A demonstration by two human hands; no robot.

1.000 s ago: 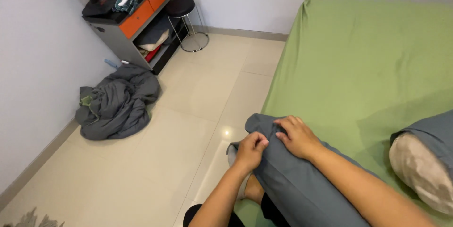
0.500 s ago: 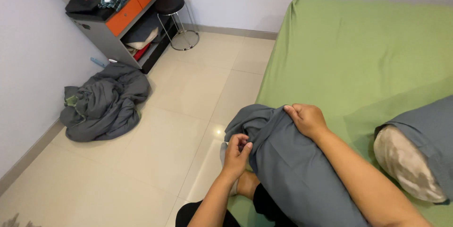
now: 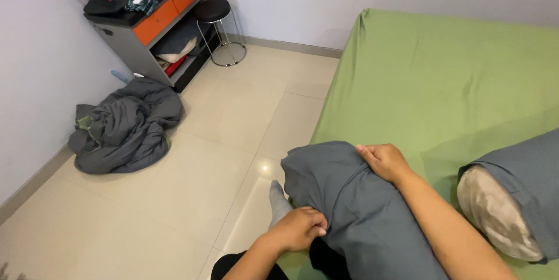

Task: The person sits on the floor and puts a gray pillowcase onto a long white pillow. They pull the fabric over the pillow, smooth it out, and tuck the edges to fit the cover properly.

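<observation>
A pillow in a dark grey pillowcase [image 3: 355, 210] lies across the near edge of the green bed [image 3: 442, 88]. My right hand [image 3: 384, 160] rests on top of it near its end, fingers gripping the grey fabric. My left hand [image 3: 300, 229] is closed on the lower side of the same pillowcase, pinching the cloth. A second pillow [image 3: 501, 213], beige with its grey cover partly pulled back, lies on the bed at the right edge.
A heap of grey bedding [image 3: 125, 126] lies on the tiled floor by the left wall. A grey cabinet with orange drawers [image 3: 148, 21] and a black stool [image 3: 216, 27] stand at the far wall. My socked foot [image 3: 278, 204] shows below the pillow.
The view has swung slightly. My left hand has slid down the side of the grey pillowcase, and the fabric at the pillow's end now looks smoother and pulled tight.
</observation>
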